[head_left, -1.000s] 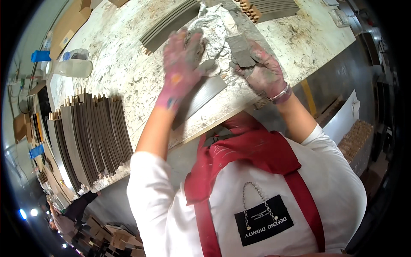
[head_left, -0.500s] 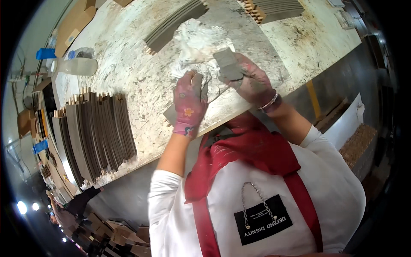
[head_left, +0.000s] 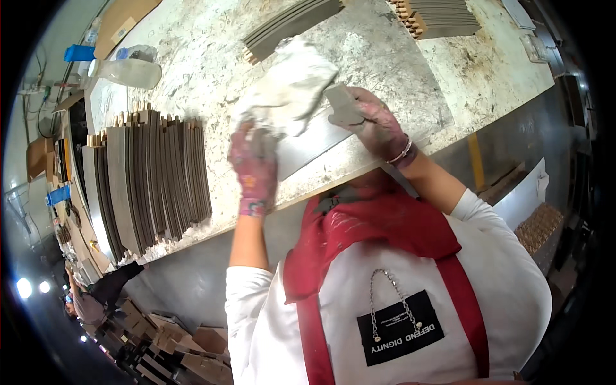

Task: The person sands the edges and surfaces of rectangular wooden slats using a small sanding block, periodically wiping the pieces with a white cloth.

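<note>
My left hand (head_left: 255, 163), in a pink flowered glove smeared with grey, is closed on the lower left edge of a crumpled white cloth (head_left: 295, 80). Motion smears its fingers a little. The cloth spreads away from it over the table. In my right hand (head_left: 380, 128), gloved too, is a flat grey pad (head_left: 343, 106) with an uneven edge, gripped between thumb and fingers. Between my hands, a smooth grey flat strip (head_left: 311, 144) lies near the table's front edge, partly covered by the cloth.
Many grey strips with wooden ends (head_left: 151, 183) stand in a row at left. Two more stacks, one of long grey strips (head_left: 292, 29) and one with wooden ends (head_left: 446, 18), lie at the back. A translucent bottle (head_left: 131, 74) lies at far left on the stained table (head_left: 221, 83).
My left hand has moved left off the grey strip and drawn the white cloth with it, baring more of the strip. My right hand still holds the grey pad. The view has shifted slightly.
</note>
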A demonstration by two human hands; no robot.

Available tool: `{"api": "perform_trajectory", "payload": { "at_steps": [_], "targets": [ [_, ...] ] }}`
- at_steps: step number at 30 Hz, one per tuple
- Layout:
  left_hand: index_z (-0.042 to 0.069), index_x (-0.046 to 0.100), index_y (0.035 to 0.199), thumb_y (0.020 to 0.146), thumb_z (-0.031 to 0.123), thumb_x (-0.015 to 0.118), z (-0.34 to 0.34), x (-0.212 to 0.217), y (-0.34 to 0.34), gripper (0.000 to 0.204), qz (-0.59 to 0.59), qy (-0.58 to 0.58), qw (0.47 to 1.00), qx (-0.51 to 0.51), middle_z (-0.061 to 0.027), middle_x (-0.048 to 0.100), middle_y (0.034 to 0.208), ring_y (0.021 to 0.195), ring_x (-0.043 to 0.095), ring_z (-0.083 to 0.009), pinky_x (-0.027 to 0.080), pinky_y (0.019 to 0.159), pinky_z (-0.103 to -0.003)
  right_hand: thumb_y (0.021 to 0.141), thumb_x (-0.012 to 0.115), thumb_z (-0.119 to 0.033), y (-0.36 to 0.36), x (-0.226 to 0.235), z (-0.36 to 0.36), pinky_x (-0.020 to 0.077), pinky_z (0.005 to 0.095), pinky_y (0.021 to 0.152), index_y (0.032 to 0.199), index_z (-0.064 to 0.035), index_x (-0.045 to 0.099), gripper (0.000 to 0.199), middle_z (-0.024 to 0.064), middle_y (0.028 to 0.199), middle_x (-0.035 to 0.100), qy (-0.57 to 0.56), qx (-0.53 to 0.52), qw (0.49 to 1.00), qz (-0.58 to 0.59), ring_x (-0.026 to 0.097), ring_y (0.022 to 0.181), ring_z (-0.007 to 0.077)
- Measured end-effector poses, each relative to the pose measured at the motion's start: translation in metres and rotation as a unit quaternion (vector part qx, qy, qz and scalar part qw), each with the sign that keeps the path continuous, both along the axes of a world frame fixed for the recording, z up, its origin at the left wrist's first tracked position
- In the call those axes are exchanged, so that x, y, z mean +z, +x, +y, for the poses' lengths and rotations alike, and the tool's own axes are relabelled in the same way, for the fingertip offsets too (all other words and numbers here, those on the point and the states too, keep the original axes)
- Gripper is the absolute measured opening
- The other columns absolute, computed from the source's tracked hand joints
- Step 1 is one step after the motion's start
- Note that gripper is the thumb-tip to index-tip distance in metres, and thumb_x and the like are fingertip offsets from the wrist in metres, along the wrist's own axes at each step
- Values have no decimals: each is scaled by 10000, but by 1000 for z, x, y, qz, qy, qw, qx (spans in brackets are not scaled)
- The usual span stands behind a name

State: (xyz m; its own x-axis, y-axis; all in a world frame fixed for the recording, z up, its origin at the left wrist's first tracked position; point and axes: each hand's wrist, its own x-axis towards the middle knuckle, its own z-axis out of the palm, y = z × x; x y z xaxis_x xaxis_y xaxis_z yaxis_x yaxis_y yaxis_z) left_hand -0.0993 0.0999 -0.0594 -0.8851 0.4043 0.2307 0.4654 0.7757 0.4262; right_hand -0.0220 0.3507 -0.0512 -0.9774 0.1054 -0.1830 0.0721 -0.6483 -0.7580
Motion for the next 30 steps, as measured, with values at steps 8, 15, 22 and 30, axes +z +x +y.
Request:
{"api": "perform_trajectory", "payload": {
  "at_steps": [8, 15, 22, 30],
  "targets": [
    [104, 634, 1115, 857, 205, 708, -30, 10, 17, 286, 48, -69, 990, -118, -200, 562, 1117, 1019, 564, -376, 498, 846, -470, 948, 498, -261, 2, 0, 6, 462, 419, 1069, 1373, 66, 456, 538, 170, 1305, 555, -77, 10, 997, 4, 568, 1200, 251],
    [86, 634, 1145, 833, 139, 677, 44, 36, -10, 318, 18, 2, 968, -250, -174, 616, 1092, 1086, 561, -386, 470, 943, -441, 940, 582, -338, -2, -16, 18, 453, 386, 1061, 1387, 58, 459, 610, 167, 1316, 576, -79, 90, 990, 69, 571, 1210, 244],
    [87, 604, 1162, 890, 147, 601, 85, 10, -47, 279, -35, -52, 975, -212, -181, 582, 1118, 1020, 601, -365, 523, 836, -449, 918, 664, -334, 0, -20, 30, 463, 371, 1036, 1325, 35, 528, 566, 150, 1252, 625, -32, 193, 974, 111, 602, 1169, 233],
    [105, 625, 1134, 957, 276, 590, 148, 15, -83, 249, -33, -44, 905, -422, -167, 575, 1000, 906, 614, -375, 505, 757, -462, 884, 749, -223, -6, -3, 34, 482, 313, 988, 1205, -18, 647, 395, 89, 1197, 651, 208, 275, 931, 117, 613, 1105, 171]
  ]
}}
